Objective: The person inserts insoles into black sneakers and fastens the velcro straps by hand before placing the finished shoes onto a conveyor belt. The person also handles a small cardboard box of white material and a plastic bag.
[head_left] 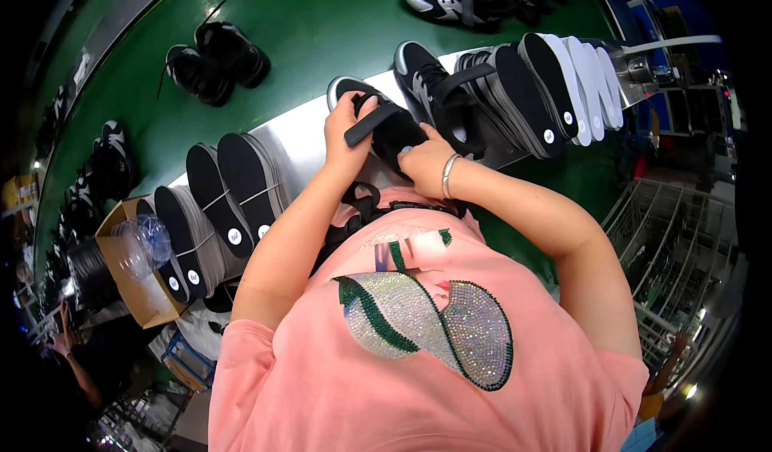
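Note:
A black sneaker (396, 136) with a silver toe lies in front of me, its toe pointing away. My left hand (347, 133) grips its left side near a dark grey strap (371, 124) that stands up across it. At the heel end, my right hand (427, 161) is closed around the rim of the opening; some of its fingertips are hidden by the shoe. Just right of this one rests a second silver-toed sneaker (420, 71), its strap (461, 83) raised, and neither hand touches it.
Black insoles (527, 90) and white insoles (581, 82) stand stacked on the right. Tied insole bundles (248, 180) and a cardboard box (138, 293) holding clear plastic are on the left. More sneakers (215, 62) sit on the green table (314, 18). A wire rack (671, 239) stands lower right.

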